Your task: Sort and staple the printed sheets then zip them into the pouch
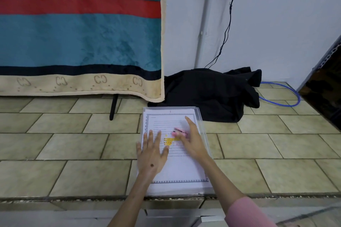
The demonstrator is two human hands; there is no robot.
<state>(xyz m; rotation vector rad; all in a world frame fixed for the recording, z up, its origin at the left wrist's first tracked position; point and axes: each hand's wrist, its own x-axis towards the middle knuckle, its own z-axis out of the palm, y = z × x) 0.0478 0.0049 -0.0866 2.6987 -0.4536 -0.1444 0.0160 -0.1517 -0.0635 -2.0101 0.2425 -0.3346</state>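
Note:
A stack of printed sheets with a grey border pattern and a yellow figure lies on the tiled counter, on top of a clear plastic pouch whose edge shows along the right side. My left hand presses flat on the left part of the top sheet, fingers spread. My right hand lies over the sheet's middle right, index finger pointing away, its thumb and lower fingers at a small pink stapler that rests on the paper. Whether the fingers curl round the stapler is hidden.
A black cloth bundle sits just behind the papers. A teal and red blanket hangs at the back left over a black stand leg. A blue cable loop lies at the right. The counter's front edge runs near me.

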